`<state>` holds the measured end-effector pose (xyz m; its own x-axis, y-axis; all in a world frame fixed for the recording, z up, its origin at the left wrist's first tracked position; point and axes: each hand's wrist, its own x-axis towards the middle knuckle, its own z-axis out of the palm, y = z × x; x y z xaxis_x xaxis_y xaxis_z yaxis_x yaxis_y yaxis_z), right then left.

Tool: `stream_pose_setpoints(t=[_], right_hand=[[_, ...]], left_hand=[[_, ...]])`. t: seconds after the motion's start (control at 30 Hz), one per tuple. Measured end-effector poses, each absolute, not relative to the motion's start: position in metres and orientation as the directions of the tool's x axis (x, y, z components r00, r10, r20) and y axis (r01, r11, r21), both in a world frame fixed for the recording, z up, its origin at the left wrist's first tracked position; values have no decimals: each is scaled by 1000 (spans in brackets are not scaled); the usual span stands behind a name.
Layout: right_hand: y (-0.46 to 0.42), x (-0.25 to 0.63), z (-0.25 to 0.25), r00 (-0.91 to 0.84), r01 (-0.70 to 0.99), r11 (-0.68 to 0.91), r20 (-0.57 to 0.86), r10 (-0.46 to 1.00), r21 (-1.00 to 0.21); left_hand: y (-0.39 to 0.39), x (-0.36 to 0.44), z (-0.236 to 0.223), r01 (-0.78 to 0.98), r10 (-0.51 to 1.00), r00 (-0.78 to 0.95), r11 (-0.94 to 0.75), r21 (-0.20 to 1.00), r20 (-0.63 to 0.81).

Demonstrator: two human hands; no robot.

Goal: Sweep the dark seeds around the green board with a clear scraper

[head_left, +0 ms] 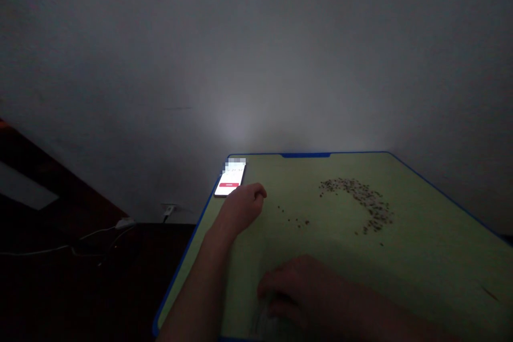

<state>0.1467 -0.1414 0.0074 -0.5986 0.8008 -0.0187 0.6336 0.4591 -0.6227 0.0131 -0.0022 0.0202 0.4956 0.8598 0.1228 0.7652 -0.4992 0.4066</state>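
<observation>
My left hand rests over the left part of the green table top, just in front of a phone with a lit screen. Its fingers are curled closed, and what is in them, if anything, is hidden. Close to the front edge, my right hand is bent around a clear, see-through object, dim and partly covered by the fingers. Small dark seeds or beans lie in a curved band at the right. A few loose dark bits lie between the hands and that band.
The table has a blue rim and stands against a grey wall. A plug in a wall socket and white cables are at the left. A thin brownish mark shows at the right. The room is dim.
</observation>
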Motion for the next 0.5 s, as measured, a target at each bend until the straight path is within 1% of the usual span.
stream_pose_setpoints(t=[0.07,0.17,0.3,0.4,0.5], right_hand=[[-136,151,6,-521,693,416,-11,853,-589],[-122,160,4,-398,777,359,39,917,-517],[-101,180,-3,-287,861,287,65,956,-420],[-86,202,-8,-183,902,204,91,979,-380],[-75,228,-10,-107,931,137,105,989,-339]], left_hand=[[-2,13,21,766,863,492,-491,414,112],[-1,13,20,771,869,485,-478,420,97],[0,13,19,785,878,472,-461,415,82],[-1,12,20,784,880,469,-456,421,80],[-2,12,22,794,885,463,-438,423,47]])
